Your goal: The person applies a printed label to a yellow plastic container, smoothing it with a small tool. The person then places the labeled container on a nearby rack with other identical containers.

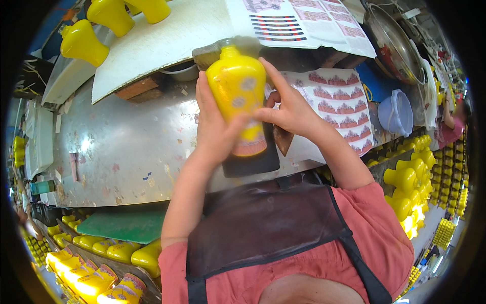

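Observation:
I hold a glossy yellow ceramic bottle (238, 86) up over the metal worktable (126, 147), its neck pointing away from me. My left hand (215, 124) wraps the bottle's left side, thumb across its lower front. My right hand (288, 109) presses on the right side, index finger stretched along the bottle's edge. A red patterned label band (249, 147) sits around the bottle's base. Pale round marks show on its front face.
A sheet of red patterned labels (344, 104) lies to the right. A dark pad (251, 162) lies under the bottle. Yellow bottles fill a tray at lower left (101, 268) and shelves at right (410, 187). A blue plastic bowl (397, 114) and a metal basin (395, 45) stand at the back right.

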